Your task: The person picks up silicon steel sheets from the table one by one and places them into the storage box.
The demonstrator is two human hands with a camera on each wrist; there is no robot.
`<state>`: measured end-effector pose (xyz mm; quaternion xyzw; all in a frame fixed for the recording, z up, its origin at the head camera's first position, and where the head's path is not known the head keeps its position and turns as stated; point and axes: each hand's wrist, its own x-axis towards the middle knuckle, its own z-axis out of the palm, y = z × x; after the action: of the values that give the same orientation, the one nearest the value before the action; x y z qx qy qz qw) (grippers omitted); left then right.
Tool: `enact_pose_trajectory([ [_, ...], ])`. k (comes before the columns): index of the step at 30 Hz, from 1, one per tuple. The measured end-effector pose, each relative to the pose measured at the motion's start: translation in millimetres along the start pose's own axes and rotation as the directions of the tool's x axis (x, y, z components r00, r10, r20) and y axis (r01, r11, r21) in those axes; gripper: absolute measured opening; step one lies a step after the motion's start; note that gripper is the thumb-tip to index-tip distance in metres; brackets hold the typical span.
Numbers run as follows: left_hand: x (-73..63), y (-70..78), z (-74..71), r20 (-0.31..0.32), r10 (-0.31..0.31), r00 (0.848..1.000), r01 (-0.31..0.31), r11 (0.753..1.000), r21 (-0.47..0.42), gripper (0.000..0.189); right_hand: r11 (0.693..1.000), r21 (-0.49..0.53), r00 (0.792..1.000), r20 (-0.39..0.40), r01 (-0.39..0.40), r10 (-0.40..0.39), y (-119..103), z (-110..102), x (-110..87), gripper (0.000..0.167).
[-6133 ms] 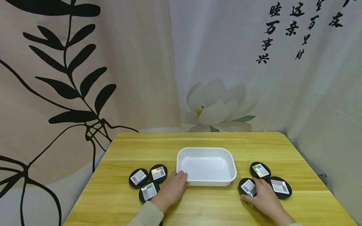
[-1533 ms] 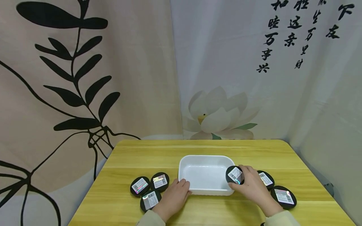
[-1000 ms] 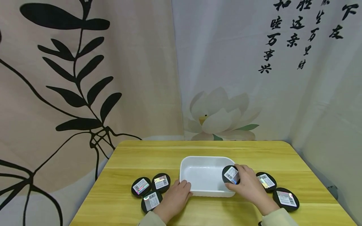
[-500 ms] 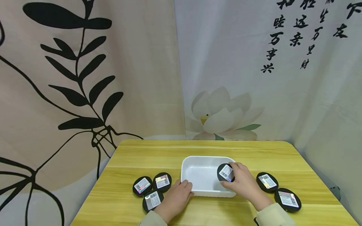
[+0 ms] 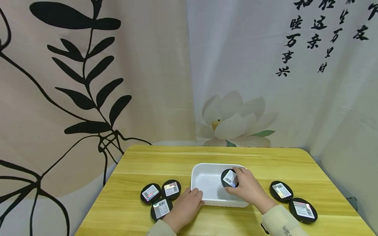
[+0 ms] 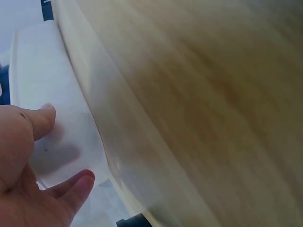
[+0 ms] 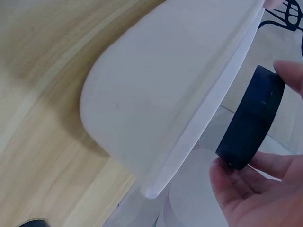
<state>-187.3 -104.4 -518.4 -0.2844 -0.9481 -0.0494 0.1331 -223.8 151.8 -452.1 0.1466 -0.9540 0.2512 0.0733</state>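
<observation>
My right hand (image 5: 247,186) pinches a flat black round container (image 5: 229,178) with a white barcode label on top. Thumb and fingertips hold it by its sides. In the head view it appears over the right half of the white tray (image 5: 206,199); the right wrist view shows the container (image 7: 251,118) apart from the tray's rim (image 7: 208,113). At the tray's front left corner my left hand (image 5: 188,206) grips the wall. Its thumb (image 6: 42,120) lies against the tray's side (image 6: 52,80) in the left wrist view, with fingers round the corner.
On the left of the wooden table (image 5: 218,223) lie three like containers, one nearest my left wrist (image 5: 161,208). Two more (image 5: 303,210) lie touching at the right. A printed curtain (image 5: 159,65) hangs behind the table.
My right hand has lifted the container from the group on the right and carried it left over the tray. My left hand stays at the tray's corner. The head view has shifted slightly.
</observation>
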Motion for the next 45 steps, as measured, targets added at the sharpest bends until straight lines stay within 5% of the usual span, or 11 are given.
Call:
enact_pose_trajectory([
  [25,-1.1,1.0,-1.6,-0.009,0.014,1.000,-0.014,0.999,0.032,0.019,0.998,-0.006,0.991,0.116,0.065,-0.064,-10,12,28.1,0.083],
  [45,0.0,0.5,0.1,-0.016,0.033,0.999,-0.032,0.997,0.064,0.020,0.989,0.001,0.957,0.249,0.150,-0.145,-11,17,48.5,0.077],
])
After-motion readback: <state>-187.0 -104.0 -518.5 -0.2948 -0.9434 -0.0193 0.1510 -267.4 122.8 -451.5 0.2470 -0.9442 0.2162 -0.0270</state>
